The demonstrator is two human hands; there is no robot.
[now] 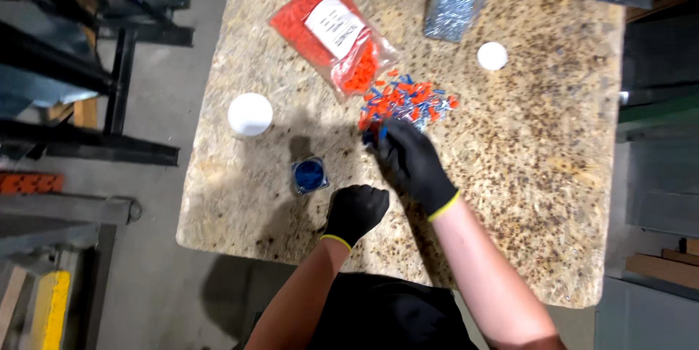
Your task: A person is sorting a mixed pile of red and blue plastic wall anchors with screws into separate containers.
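Observation:
A mixed pile of small orange and blue connectors (408,101) lies in the middle of a speckled stone tabletop (539,153). My right hand (412,162), in a black glove, reaches to the near left edge of the pile, fingertips among blue pieces; whether it grips one I cannot tell. My left hand (354,210), also gloved, is curled in a loose fist beside a small clear jar (309,175) that holds blue pieces. What the fist holds is hidden.
A torn clear bag of orange connectors (331,33) lies behind the pile. A clear jar of silvery pieces (453,6) lies at the back, a small white lid (492,55) to its right, a larger white lid (250,113) at left. Metal racks stand on the floor at left.

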